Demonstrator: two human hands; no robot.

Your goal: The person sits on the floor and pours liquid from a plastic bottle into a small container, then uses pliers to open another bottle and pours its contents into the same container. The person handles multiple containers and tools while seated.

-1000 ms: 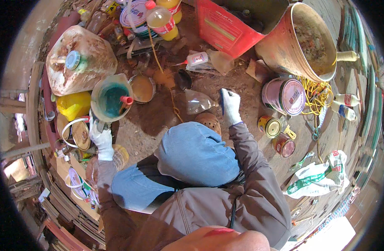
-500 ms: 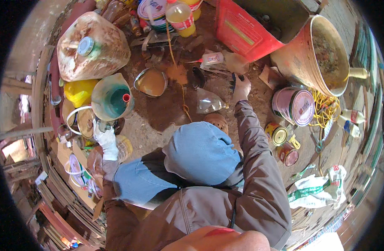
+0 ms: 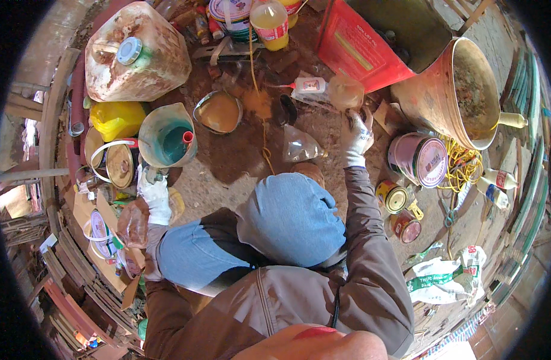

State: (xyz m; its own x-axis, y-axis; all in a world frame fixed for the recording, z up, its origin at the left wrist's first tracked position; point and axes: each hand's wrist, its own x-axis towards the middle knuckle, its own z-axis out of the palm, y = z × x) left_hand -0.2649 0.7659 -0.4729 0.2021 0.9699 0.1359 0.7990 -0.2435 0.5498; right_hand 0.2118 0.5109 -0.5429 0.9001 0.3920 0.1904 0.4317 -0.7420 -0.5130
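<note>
Right hand: fingers partly curled, we cannot tell any hold
Clear plastic piece: just beyond right fingertips, this hand is nearer
Left hand: half curled below greenish pail, grip unclear to us

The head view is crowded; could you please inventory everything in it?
Jug: 1, white, upper left
Small bucket: 1, pale, left
Bowl: 1, brown inside, left of centre
Squeeze bottle: 1, white, upper centre
Drink bottles: 2, yellow, top centre
Bottle piece: 1, clear, centre
Container: 1, red, upper right
Large bucket: 1, tan, upper right
Paint can: 1, pink, right
Cord: 1 tangle, yellow, right
Small cans: 2, yellow and reddish, right
Bag: 1, white, lower right
Other clutter: uncountable, mixed, edges
Jeans: 1, blue, centre
Left hand: 1, white-gloved, below small bucket
Right hand: 1, white-gloved, right of bottle piece
</note>
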